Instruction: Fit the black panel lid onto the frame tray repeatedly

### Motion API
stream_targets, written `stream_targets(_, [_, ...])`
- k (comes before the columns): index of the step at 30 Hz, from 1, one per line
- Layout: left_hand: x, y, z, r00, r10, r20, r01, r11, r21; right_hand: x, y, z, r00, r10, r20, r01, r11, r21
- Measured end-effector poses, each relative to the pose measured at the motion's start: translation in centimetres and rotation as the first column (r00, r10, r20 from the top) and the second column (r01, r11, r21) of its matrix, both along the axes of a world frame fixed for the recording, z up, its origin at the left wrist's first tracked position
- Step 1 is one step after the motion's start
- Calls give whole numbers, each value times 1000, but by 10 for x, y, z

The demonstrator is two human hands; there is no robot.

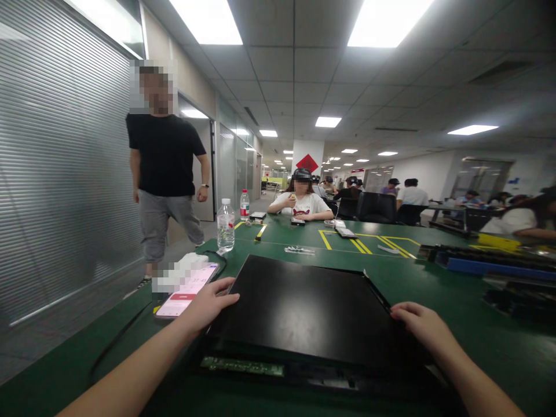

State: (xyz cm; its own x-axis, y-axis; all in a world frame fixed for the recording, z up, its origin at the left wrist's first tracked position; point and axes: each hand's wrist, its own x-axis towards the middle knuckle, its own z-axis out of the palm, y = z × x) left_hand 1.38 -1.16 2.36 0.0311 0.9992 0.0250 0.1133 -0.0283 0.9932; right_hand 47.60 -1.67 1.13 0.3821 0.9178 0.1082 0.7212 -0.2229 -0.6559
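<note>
Two hands (216, 300) (419, 324) hold one black panel (299, 307).

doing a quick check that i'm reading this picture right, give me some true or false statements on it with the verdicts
1. The left hand touches the left edge of the black panel. True.
2. The right hand is gripping the phone. False: it is at the right edge of the panel, and the phone lies to the left of the panel.
3. A green circuit board shows along the near side of the panel. True.
4. The bottle with the red cap is nearer than the other bottle. False: it stands farther away.
5. The tabletop is green. True.
</note>
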Motion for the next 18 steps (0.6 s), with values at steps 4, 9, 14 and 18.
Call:
stream_targets(4, [-10, 12, -16, 943, 104, -315, -72, 991, 111, 2, 0, -1, 1000, 10, -25, -10, 1000, 12])
stream_targets(9, [-13, 16, -23, 837, 124, -532, -65, 990, 127, 0, -2, 2, 998, 4, -59, -3, 1000, 27])
stream_targets(14, [-7, 6, -11, 727, 97, -680, -17, 992, 124, -2, -4, 5, 998, 23, -52, -22, 999, 28])
stream_targets(18, [-4, 4, -8, 683, 84, -726, 18, 991, 131, -3, -4, 5, 999, 19, -40, -17, 998, 53])
